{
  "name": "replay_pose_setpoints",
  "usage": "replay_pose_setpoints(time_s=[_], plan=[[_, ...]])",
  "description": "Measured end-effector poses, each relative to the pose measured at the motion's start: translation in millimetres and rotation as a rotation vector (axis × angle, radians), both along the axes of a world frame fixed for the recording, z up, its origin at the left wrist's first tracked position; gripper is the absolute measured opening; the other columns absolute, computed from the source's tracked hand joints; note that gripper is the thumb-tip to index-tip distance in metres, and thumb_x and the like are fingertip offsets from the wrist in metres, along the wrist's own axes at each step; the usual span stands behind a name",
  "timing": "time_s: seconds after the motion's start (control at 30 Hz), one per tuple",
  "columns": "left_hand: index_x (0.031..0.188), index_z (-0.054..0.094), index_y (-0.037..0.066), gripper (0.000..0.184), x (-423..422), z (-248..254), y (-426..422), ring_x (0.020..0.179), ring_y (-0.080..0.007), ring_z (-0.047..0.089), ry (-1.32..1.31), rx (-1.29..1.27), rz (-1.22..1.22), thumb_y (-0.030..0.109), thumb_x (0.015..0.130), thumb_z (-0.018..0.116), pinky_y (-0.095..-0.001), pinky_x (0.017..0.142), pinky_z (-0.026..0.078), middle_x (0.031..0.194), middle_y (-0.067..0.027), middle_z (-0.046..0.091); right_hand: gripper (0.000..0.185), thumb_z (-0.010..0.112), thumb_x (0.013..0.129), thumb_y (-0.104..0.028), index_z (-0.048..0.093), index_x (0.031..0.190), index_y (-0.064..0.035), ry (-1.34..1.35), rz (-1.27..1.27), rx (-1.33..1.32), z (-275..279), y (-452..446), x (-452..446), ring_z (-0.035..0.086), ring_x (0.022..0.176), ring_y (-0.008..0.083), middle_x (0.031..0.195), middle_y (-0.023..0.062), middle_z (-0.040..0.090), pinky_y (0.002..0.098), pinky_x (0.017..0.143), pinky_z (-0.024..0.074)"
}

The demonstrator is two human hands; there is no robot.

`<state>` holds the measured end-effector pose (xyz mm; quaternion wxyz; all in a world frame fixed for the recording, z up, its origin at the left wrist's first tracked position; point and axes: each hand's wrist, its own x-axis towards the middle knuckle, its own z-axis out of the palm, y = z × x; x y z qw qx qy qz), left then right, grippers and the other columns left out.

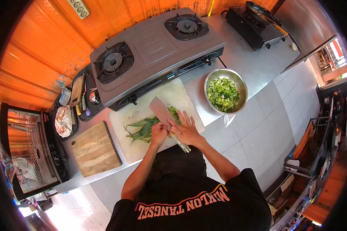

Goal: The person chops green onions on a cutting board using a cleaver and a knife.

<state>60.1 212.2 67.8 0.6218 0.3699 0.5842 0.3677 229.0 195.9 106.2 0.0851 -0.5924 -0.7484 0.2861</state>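
Observation:
A white cutting board (131, 150) lies at the counter's front edge. On it, long green leaves (142, 129) spread out left of my left hand (159, 133), whose fingers are pinched together beside the cleaver; what they hold is too small to tell. The cleaver (160, 109) has its broad blade pointing away from me and its handle toward my body. My right hand (186, 130) rests with fingers spread over the cleaver near where blade and handle meet. Chopped greens (174, 114) lie just beyond it. A metal bowl (241, 82) of chopped greens stands to the right.
A two-burner stove (150, 50) stands behind the board. A wooden board (96, 149) lies at the left, near a black tray with a cloth (64, 121) and utensils. A glass-door oven (31, 150) is farther left. A portable stove with a pan (258, 15) stands at the back right.

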Motion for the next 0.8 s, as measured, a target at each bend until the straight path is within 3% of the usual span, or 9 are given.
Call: replay_pose_setpoints(time_s=[0.07, 0.4, 0.5, 0.57, 0.6, 0.67, 0.7, 0.77, 0.8], plan=[[0.098, 0.062, -0.004, 0.019, -6, -9, -1, 0.058, -0.0138, 0.062, -0.002, 0.039, -0.009, 0.012, 0.096, 0.052, -0.0286, 0.052, 0.055, 0.08, -0.0087, 0.065, 0.053, 0.025, 0.1, -0.048, 0.033, 0.148, -0.028, -0.018, 0.016, -0.044, -17, 10, 5, -0.006, 0.146, 0.0371, 0.159, 0.0152, -0.002, 0.0592, 0.113, -0.0013], [0.092, 0.061, -0.005, 0.016, 0, -2, -14, 0.057, -0.0133, 0.06, 0.051, -0.015, -0.008, 0.008, 0.095, 0.053, -0.0299, 0.051, 0.058, 0.075, -0.0083, 0.063, 0.053, 0.021, 0.101, -0.045, 0.031, 0.149, -0.0235, -0.097, 0.013, -0.042, -33, 40, -4, -0.007, 0.145, 0.0382, 0.158, 0.0173, -0.004, 0.059, 0.113, -0.0016], [0.092, 0.061, -0.005, 0.016, -4, -10, -14, 0.058, -0.014, 0.061, 0.032, -0.033, 0.001, 0.008, 0.095, 0.053, -0.0302, 0.052, 0.058, 0.077, -0.009, 0.064, 0.051, 0.028, 0.101, -0.043, 0.033, 0.148, -0.0218, -0.002, -0.018, 0.068, -27, 27, 0, -0.001, 0.145, 0.04, 0.158, 0.0192, 0.0, 0.0591, 0.113, 0.0001], [0.093, 0.062, -0.005, 0.016, -4, -9, -13, 0.058, -0.0146, 0.061, 0.036, -0.033, 0.005, 0.008, 0.095, 0.053, -0.0301, 0.052, 0.058, 0.078, -0.0096, 0.065, 0.054, 0.044, 0.097, -0.033, 0.033, 0.147, -0.0179, -0.042, -0.014, 0.144, -11, 14, -1, 0.025, 0.139, 0.0422, 0.153, 0.0247, 0.018, 0.0535, 0.111, 0.0227], [0.095, 0.063, -0.005, 0.016, -3, 5, -12, 0.06, -0.0152, 0.063, -0.002, -0.038, 0.013, 0.009, 0.095, 0.053, -0.03, 0.054, 0.059, 0.079, -0.0105, 0.065, 0.054, 0.044, 0.097, -0.033, 0.033, 0.147, -0.0179, -0.04, -0.01, 0.141, -2, 4, -3, 0.025, 0.139, 0.0422, 0.153, 0.0247, 0.018, 0.0535, 0.111, 0.0227], [0.096, 0.063, -0.005, 0.017, -1, 23, -10, 0.061, -0.0157, 0.064, -0.044, -0.051, 0.026, 0.009, 0.096, 0.053, -0.0299, 0.056, 0.059, 0.081, -0.0114, 0.066, 0.056, 0.055, 0.09, -0.022, 0.039, 0.142, -0.0108, 0.477, -0.152, -0.129, 11, -17, -6, 0.057, 0.109, 0.042, 0.125, 0.0307, 0.052, 0.0466, 0.091, 0.0453], [0.099, 0.064, -0.004, 0.017, 0, 28, -10, 0.064, -0.0174, 0.065, -0.091, -0.054, -0.027, 0.011, 0.094, 0.057, -0.0316, 0.058, 0.058, 0.081, -0.0117, 0.067, 0.056, 0.055, 0.09, -0.022, 0.039, 0.142, -0.0108, 0.471, -0.15, -0.139, 5, -22, -7, 0.057, 0.109, 0.042, 0.125, 0.0307, 0.052, 0.0466, 0.091, 0.0453], [0.101, 0.065, -0.003, 0.018, -3, 25, -6, 0.066, -0.0192, 0.066, -0.142, -0.062, -0.079, 0.012, 0.092, 0.06, -0.0334, 0.06, 0.058, 0.081, -0.0121, 0.067, 0.049, 0.058, 0.086, -0.018, 0.046, 0.131, -0.0046, 0.387, -0.331, 0.008, -11, -28, -9, 0.063, 0.077, 0.0415, 0.086, 0.0284, 0.063, 0.0446, 0.071, 0.0498], [0.1, 0.066, -0.001, 0.019, -14, 15, -2, 0.07, -0.0219, 0.067, 0.182, 0.216, -0.12, 0.014, 0.088, 0.065, -0.0364, 0.063, 0.056, 0.081, -0.0115, 0.067, 0.037, 0.057, 0.088, -0.02, 0.05, 0.122, -0.006, 0.338, -0.373, -0.021, 0, -29, -1, 0.061, 0.068, 0.0431, 0.07, 0.026, 0.06, 0.0459, 0.067, 0.0492]])
